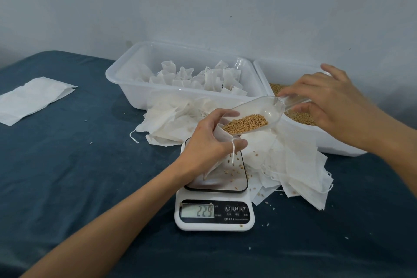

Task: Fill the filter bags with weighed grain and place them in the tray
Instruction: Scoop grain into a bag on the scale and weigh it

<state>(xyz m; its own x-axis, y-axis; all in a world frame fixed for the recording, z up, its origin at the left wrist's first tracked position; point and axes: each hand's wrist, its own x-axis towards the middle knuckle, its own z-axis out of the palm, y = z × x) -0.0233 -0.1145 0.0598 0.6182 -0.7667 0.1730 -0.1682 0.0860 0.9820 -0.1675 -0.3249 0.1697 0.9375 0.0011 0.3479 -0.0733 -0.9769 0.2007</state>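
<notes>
My left hand grips a white filter bag by its mouth, the bag hanging down onto the platform of a white kitchen scale that reads 22.9. My right hand holds the handle of a clear plastic scoop. The scoop is tilted over the bag's mouth and carries brown grain. Loose grains lie on the scale's platform. A white tray behind holds several filled, tied bags. A second white tub at the right holds grain.
A heap of empty filter bags spreads between the trays and the scale. A flat stack of white bags lies at the far left on the dark blue tabletop. Stray grains dot the cloth near the scale.
</notes>
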